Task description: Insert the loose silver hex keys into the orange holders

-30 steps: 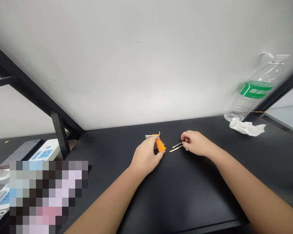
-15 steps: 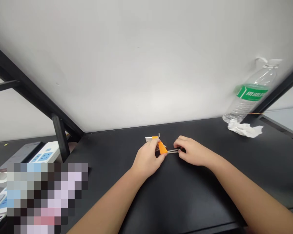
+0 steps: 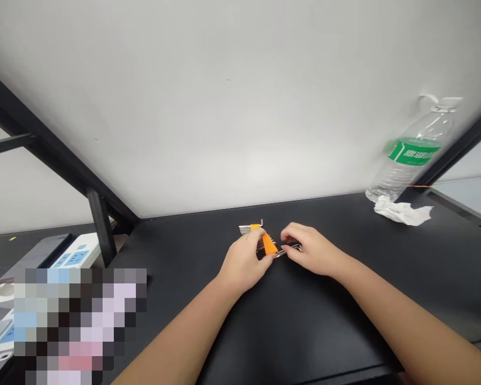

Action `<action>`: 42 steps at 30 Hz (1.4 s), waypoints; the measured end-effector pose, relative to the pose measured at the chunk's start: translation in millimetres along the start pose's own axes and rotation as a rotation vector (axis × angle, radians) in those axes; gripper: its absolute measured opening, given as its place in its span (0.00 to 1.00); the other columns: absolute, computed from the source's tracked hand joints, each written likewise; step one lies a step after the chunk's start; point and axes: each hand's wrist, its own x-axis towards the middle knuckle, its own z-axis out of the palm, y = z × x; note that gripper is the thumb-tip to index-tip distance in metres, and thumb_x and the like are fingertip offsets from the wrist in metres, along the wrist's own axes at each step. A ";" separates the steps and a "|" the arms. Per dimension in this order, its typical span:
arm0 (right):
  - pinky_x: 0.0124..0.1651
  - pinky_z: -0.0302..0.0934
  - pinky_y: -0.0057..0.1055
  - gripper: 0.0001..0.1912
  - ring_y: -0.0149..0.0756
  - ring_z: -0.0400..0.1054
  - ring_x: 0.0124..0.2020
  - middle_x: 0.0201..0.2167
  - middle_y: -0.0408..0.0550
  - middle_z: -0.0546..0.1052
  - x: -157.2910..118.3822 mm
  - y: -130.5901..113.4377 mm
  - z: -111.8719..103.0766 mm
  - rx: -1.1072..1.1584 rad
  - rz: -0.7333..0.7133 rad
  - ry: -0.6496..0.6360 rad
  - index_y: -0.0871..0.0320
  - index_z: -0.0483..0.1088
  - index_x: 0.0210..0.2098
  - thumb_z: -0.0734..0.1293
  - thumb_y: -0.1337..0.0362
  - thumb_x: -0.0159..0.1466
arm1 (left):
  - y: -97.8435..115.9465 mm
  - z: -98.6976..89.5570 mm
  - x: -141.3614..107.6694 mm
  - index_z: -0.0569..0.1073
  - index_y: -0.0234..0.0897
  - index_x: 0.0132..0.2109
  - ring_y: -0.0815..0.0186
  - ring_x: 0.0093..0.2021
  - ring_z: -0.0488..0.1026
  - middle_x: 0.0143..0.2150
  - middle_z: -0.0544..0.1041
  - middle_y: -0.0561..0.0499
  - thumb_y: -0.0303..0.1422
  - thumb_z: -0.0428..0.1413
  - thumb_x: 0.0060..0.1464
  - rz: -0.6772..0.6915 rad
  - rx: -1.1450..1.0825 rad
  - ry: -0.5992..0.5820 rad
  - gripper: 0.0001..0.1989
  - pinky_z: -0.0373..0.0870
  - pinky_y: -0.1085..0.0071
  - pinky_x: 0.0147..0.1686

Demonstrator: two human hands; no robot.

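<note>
An orange holder with several silver hex keys in it is on the black table. My left hand is closed round the holder, fingers over its top and thumb at its near corner. From the holder's right end, bent silver keys reach toward my right hand. The thumb and fingers of my right hand are curled about these keys and touch them close to the holder. How many keys lie between them cannot be made out.
A clear bottle with a green label leans against the wall at the right, with a crumpled white tissue by its base. White power strips and a blurred-out patch are at the left, near a black metal frame.
My right hand has moved slightly left, closer to the holder. The keys' bent ends now show between its fingers, and less shaft is visible. The holder's right end has shifted slightly right.
</note>
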 end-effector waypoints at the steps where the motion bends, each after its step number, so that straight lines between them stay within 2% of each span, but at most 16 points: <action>1: 0.40 0.61 0.32 0.04 0.34 0.67 0.37 0.38 0.45 0.73 0.9 -3.0 2.8 0.041 -0.005 0.010 0.55 0.66 0.37 0.62 0.70 0.64 | 1.4 -0.6 -0.2 0.71 0.43 0.51 0.60 0.40 0.78 0.43 0.79 0.52 0.36 0.60 0.56 0.009 -0.011 -0.009 0.16 0.74 0.65 0.39; 4: 0.36 0.60 0.31 0.04 0.33 0.66 0.33 0.34 0.43 0.73 3.2 -8.1 11.9 0.098 0.010 0.041 0.55 0.65 0.35 0.61 0.69 0.65 | 3.9 -2.4 -0.3 0.71 0.43 0.49 0.61 0.40 0.77 0.42 0.79 0.52 0.37 0.58 0.58 0.043 -0.021 -0.026 0.12 0.74 0.66 0.39; 6: 0.35 0.60 0.30 0.04 0.33 0.65 0.31 0.32 0.42 0.72 4.5 -6.9 15.4 0.104 0.034 0.074 0.54 0.64 0.34 0.62 0.70 0.63 | 3.4 -2.8 0.4 0.71 0.43 0.50 0.59 0.43 0.77 0.45 0.79 0.51 0.36 0.58 0.58 0.049 -0.007 -0.022 0.13 0.74 0.65 0.40; 9: 0.35 0.61 0.30 0.06 0.32 0.65 0.31 0.31 0.41 0.72 6.3 0.7 14.5 0.117 0.081 0.105 0.54 0.66 0.35 0.62 0.71 0.61 | 0.3 -1.8 2.3 0.71 0.43 0.52 0.57 0.45 0.78 0.47 0.79 0.49 0.34 0.59 0.56 0.023 0.042 -0.009 0.17 0.74 0.63 0.42; 13: 0.35 0.62 0.31 0.09 0.33 0.68 0.32 0.33 0.43 0.75 7.1 8.6 10.0 0.134 0.121 0.098 0.54 0.71 0.38 0.62 0.71 0.61 | -2.4 0.5 4.0 0.70 0.43 0.53 0.56 0.44 0.78 0.45 0.80 0.49 0.33 0.60 0.55 -0.007 0.079 0.001 0.18 0.74 0.62 0.43; 18: 0.40 0.63 0.30 0.11 0.34 0.71 0.37 0.39 0.45 0.79 6.2 0.1 11.8 0.164 0.002 0.074 0.54 0.74 0.40 0.60 0.71 0.65 | -0.7 1.0 3.0 0.70 0.43 0.51 0.59 0.40 0.78 0.43 0.80 0.51 0.36 0.59 0.57 0.002 -0.009 -0.022 0.15 0.74 0.66 0.39; 23: 0.37 0.62 0.30 0.10 0.33 0.69 0.33 0.36 0.45 0.78 6.0 -1.1 11.8 0.089 -0.013 0.113 0.55 0.73 0.39 0.61 0.71 0.64 | -2.6 2.0 3.1 0.70 0.43 0.53 0.58 0.42 0.78 0.44 0.80 0.49 0.37 0.59 0.56 -0.013 0.020 -0.025 0.18 0.74 0.65 0.39; 26: 0.36 0.61 0.31 0.09 0.33 0.68 0.31 0.34 0.45 0.77 6.0 8.2 4.7 0.050 0.046 0.151 0.55 0.73 0.38 0.62 0.70 0.63 | -5.7 3.1 3.7 0.70 0.43 0.55 0.57 0.42 0.78 0.45 0.80 0.49 0.37 0.61 0.55 -0.045 0.051 0.013 0.21 0.74 0.64 0.40; 28: 0.35 0.62 0.30 0.08 0.33 0.69 0.30 0.32 0.44 0.77 6.2 16.9 -2.3 0.060 0.143 0.155 0.56 0.74 0.37 0.63 0.69 0.62 | -7.7 3.6 4.0 0.70 0.43 0.56 0.57 0.42 0.78 0.45 0.80 0.49 0.37 0.61 0.55 -0.071 0.054 0.028 0.22 0.74 0.64 0.40; 31: 0.36 0.63 0.31 0.09 0.34 0.70 0.31 0.31 0.44 0.78 6.9 29.7 -12.4 0.026 0.275 0.102 0.56 0.75 0.37 0.63 0.68 0.62 | -9.7 4.1 4.4 0.70 0.43 0.56 0.58 0.42 0.78 0.45 0.80 0.49 0.37 0.62 0.55 -0.092 0.024 0.016 0.22 0.74 0.65 0.41; 33: 0.39 0.63 0.32 0.10 0.36 0.71 0.34 0.33 0.45 0.78 7.2 35.1 -17.0 -0.055 0.296 0.042 0.56 0.76 0.37 0.62 0.69 0.62 | -10.2 4.4 4.8 0.71 0.44 0.55 0.60 0.41 0.77 0.45 0.80 0.50 0.38 0.62 0.54 -0.099 -0.001 0.000 0.22 0.74 0.66 0.41; 37: 0.43 0.63 0.32 0.11 0.36 0.70 0.39 0.40 0.48 0.76 4.4 35.1 -21.1 -0.144 0.231 -0.072 0.56 0.77 0.38 0.63 0.70 0.61 | -9.8 4.6 5.1 0.71 0.45 0.55 0.61 0.39 0.77 0.47 0.80 0.50 0.39 0.63 0.54 -0.119 -0.023 -0.011 0.22 0.74 0.66 0.40; 40: 0.39 0.63 0.31 0.10 0.35 0.69 0.37 0.43 0.49 0.73 -0.9 29.8 -20.4 -0.134 0.184 -0.152 0.55 0.75 0.41 0.66 0.67 0.61 | -9.4 4.9 4.5 0.71 0.45 0.55 0.61 0.40 0.77 0.46 0.80 0.51 0.38 0.63 0.54 -0.109 -0.049 -0.022 0.21 0.74 0.66 0.41; 42: 0.36 0.62 0.30 0.09 0.34 0.67 0.35 0.42 0.48 0.72 -4.0 26.3 -17.9 -0.145 0.171 -0.175 0.55 0.73 0.40 0.66 0.68 0.60 | -9.2 4.9 4.1 0.70 0.45 0.54 0.60 0.40 0.77 0.46 0.80 0.51 0.39 0.63 0.54 -0.103 -0.059 -0.024 0.21 0.74 0.66 0.41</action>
